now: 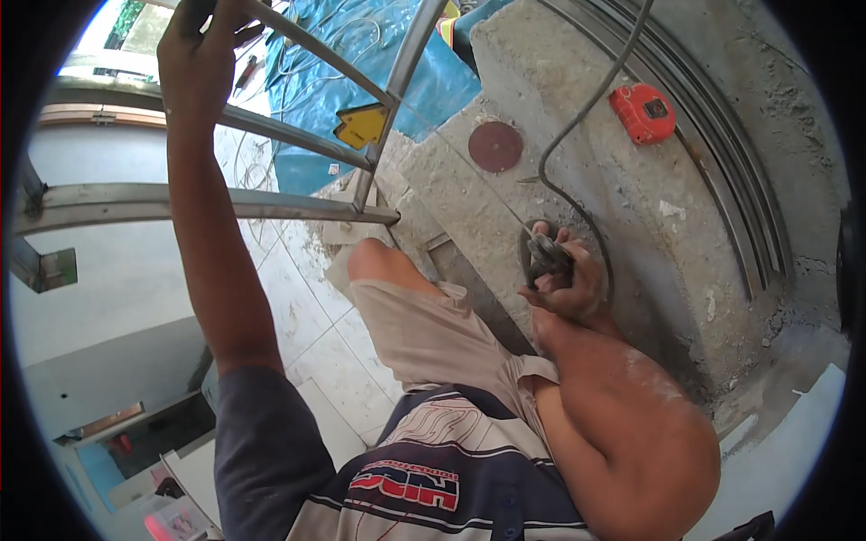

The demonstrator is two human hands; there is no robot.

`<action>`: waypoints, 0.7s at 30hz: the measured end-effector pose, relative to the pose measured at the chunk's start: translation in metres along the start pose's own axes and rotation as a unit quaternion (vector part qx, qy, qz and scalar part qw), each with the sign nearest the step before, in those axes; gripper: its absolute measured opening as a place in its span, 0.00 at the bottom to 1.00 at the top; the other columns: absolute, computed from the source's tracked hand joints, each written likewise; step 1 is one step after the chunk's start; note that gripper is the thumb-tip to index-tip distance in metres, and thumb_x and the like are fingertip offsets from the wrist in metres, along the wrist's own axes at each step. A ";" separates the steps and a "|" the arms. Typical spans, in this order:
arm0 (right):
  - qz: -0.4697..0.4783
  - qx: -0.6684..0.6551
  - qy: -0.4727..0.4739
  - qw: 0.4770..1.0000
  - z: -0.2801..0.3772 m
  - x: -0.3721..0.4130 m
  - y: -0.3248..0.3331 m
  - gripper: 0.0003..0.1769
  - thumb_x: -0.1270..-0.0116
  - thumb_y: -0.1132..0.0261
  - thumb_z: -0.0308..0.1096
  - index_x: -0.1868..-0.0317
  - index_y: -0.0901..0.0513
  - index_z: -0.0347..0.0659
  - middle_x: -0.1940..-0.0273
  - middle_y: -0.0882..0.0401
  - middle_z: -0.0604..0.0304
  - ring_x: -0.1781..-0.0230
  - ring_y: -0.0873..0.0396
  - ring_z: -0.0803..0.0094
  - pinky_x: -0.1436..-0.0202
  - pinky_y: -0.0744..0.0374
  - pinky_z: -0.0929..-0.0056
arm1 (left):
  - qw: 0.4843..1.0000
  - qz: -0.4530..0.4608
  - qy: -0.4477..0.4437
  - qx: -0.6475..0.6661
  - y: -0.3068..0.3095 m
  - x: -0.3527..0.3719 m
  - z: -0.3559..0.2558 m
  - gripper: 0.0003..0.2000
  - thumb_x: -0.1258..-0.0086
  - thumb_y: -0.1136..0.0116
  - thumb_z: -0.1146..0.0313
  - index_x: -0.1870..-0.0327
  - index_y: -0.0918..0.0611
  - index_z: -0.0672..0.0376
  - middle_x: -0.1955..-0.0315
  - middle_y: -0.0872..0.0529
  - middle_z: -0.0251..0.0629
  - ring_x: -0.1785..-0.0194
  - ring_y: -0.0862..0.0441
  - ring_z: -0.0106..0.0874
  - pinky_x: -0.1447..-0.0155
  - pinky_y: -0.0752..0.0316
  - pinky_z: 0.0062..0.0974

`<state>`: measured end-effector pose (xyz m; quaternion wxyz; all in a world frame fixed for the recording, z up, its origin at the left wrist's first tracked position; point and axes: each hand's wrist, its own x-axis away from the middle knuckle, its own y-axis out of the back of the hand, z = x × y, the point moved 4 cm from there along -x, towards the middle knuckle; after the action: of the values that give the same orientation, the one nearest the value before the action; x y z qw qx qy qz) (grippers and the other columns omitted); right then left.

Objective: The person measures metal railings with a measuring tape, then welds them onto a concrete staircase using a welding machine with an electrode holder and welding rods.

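My right hand (573,279) is closed around a dark welding electrode holder (547,257). A thin welding rod (469,167) sticks out of it toward the upper left, its far end near a joint of the metal frame (298,209). My left hand (200,41), partly cut off by the top edge, is closed on an upper tube of that frame. A yellow arrow-shaped welding magnet (363,125) sits against the frame where a tube meets a slanted one. The holder's grey cable (577,122) loops up past my right hand.
On the concrete ledge (622,194) lie a red tape measure (639,115) and a reddish-brown abrasive disc (495,147). Long metal bars (713,153) run along its right side. A blue tarp (316,99) with loose cables spreads behind the frame, and white floor tiles (311,334) lie below.
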<state>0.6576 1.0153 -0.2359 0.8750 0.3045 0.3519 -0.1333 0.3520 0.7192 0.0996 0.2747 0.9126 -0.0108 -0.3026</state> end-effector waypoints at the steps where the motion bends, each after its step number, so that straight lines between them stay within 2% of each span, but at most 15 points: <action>1: -0.018 -0.017 0.006 1.000 -0.003 0.003 -0.003 0.54 0.52 0.17 0.69 0.41 0.26 0.31 0.56 0.18 0.49 0.62 0.13 0.51 0.60 0.13 0.55 | 1.000 0.021 0.005 0.019 0.003 -0.002 0.000 0.21 0.23 0.35 0.61 0.41 0.18 0.72 0.48 0.10 0.52 0.45 0.10 0.37 0.39 0.13 0.33; 2: -0.017 -0.023 0.006 1.000 -0.003 0.003 -0.003 0.54 0.52 0.17 0.69 0.41 0.26 0.31 0.56 0.18 0.49 0.62 0.13 0.51 0.60 0.13 0.55 | 1.000 0.020 0.007 0.014 0.010 -0.006 0.005 0.21 0.23 0.35 0.61 0.41 0.18 0.72 0.48 0.10 0.52 0.45 0.10 0.37 0.39 0.13 0.33; 3: -0.014 0.039 -0.041 0.998 -0.005 0.005 0.001 0.54 0.51 0.18 0.69 0.41 0.25 0.31 0.55 0.17 0.49 0.62 0.13 0.51 0.60 0.14 0.56 | 1.000 0.019 0.009 0.000 0.014 -0.011 0.011 0.21 0.22 0.35 0.62 0.40 0.18 0.72 0.48 0.10 0.52 0.45 0.10 0.38 0.38 0.13 0.32; 4: -0.004 0.055 -0.141 0.989 -0.003 0.003 0.007 0.55 0.51 0.18 0.70 0.40 0.25 0.30 0.55 0.17 0.48 0.62 0.13 0.52 0.60 0.14 0.57 | 1.000 0.026 0.010 -0.009 0.013 -0.013 0.014 0.21 0.22 0.36 0.62 0.40 0.19 0.73 0.47 0.10 0.53 0.44 0.10 0.39 0.38 0.14 0.32; 6: 0.031 0.095 -0.337 0.936 0.002 0.004 0.019 0.57 0.51 0.20 0.72 0.39 0.24 0.28 0.54 0.17 0.46 0.62 0.13 0.52 0.60 0.14 0.59 | 0.999 0.006 0.033 0.036 0.005 -0.009 0.008 0.20 0.22 0.35 0.63 0.41 0.18 0.71 0.46 0.10 0.50 0.44 0.10 0.38 0.37 0.15 0.30; 8: -0.051 0.112 -0.141 0.982 -0.033 0.017 0.013 0.60 0.53 0.21 0.76 0.38 0.24 0.28 0.54 0.17 0.46 0.62 0.13 0.52 0.59 0.14 0.59 | 0.999 0.019 -0.010 0.036 0.006 -0.015 0.016 0.19 0.22 0.36 0.63 0.40 0.18 0.70 0.47 0.10 0.49 0.43 0.10 0.36 0.38 0.15 0.30; 9: -0.046 0.111 -0.144 0.982 -0.036 0.020 0.012 0.60 0.53 0.21 0.76 0.38 0.24 0.28 0.54 0.17 0.46 0.62 0.13 0.52 0.59 0.14 0.59 | 0.997 0.052 -0.062 -0.011 0.012 -0.024 0.021 0.19 0.21 0.37 0.65 0.36 0.19 0.66 0.46 0.10 0.49 0.43 0.10 0.38 0.39 0.14 0.30; 11: -0.048 0.097 -0.139 0.984 -0.032 0.030 0.011 0.61 0.54 0.21 0.76 0.38 0.24 0.29 0.54 0.17 0.46 0.61 0.13 0.52 0.59 0.14 0.59 | 0.958 0.051 -0.199 -0.202 0.005 -0.022 0.003 0.17 0.24 0.33 0.64 0.38 0.19 0.56 0.51 0.11 0.44 0.50 0.11 0.39 0.46 0.14 0.30; 12: -0.053 0.090 -0.132 0.986 -0.032 0.030 0.010 0.61 0.55 0.21 0.77 0.38 0.24 0.29 0.54 0.17 0.46 0.61 0.14 0.52 0.58 0.14 0.58 | 0.999 0.011 -0.037 -0.003 -0.013 -0.017 -0.004 0.15 0.25 0.33 0.65 0.47 0.16 0.66 0.58 0.12 0.41 0.56 0.11 0.32 0.53 0.13 0.29; 13: -0.060 0.083 -0.123 0.987 -0.033 0.028 0.009 0.61 0.55 0.21 0.77 0.39 0.25 0.29 0.54 0.17 0.46 0.61 0.14 0.51 0.58 0.14 0.58 | 0.999 0.009 -0.035 -0.005 -0.018 -0.013 -0.004 0.15 0.25 0.33 0.65 0.47 0.16 0.66 0.58 0.12 0.41 0.56 0.11 0.32 0.53 0.13 0.29; 15: -0.071 0.074 -0.108 0.989 -0.034 0.026 0.008 0.61 0.56 0.21 0.78 0.39 0.25 0.29 0.54 0.18 0.47 0.61 0.14 0.51 0.58 0.14 0.58 | 0.994 -0.031 -0.103 0.021 -0.019 -0.008 -0.006 0.16 0.26 0.32 0.65 0.45 0.17 0.67 0.57 0.12 0.42 0.56 0.10 0.34 0.51 0.13 0.30; 16: -0.075 0.072 -0.104 0.989 -0.035 0.026 0.008 0.61 0.56 0.21 0.78 0.39 0.25 0.29 0.54 0.18 0.47 0.61 0.14 0.51 0.58 0.15 0.58 | 0.994 -0.031 -0.102 0.023 -0.017 -0.007 -0.007 0.16 0.26 0.32 0.65 0.45 0.17 0.67 0.57 0.12 0.42 0.56 0.10 0.34 0.51 0.13 0.30; 18: -0.025 0.044 -0.130 0.990 -0.038 0.029 0.005 0.62 0.56 0.22 0.79 0.38 0.25 0.30 0.54 0.18 0.46 0.59 0.15 0.51 0.55 0.15 0.55 | 0.998 -0.004 -0.047 0.037 -0.013 -0.006 -0.009 0.16 0.26 0.32 0.64 0.45 0.17 0.67 0.57 0.12 0.42 0.57 0.10 0.35 0.50 0.13 0.30; 21: -0.007 0.056 -0.107 0.993 -0.038 0.034 0.004 0.64 0.56 0.22 0.80 0.37 0.27 0.29 0.53 0.18 0.45 0.58 0.14 0.50 0.53 0.15 0.52 | 0.999 -0.029 -0.020 0.013 -0.015 -0.006 -0.010 0.15 0.25 0.33 0.63 0.47 0.16 0.66 0.58 0.12 0.41 0.58 0.10 0.33 0.52 0.13 0.29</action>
<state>0.6633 1.0410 -0.2794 0.8884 0.3345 0.2502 -0.1904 0.3505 0.7381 0.1015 0.2537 0.9097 0.0058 -0.3286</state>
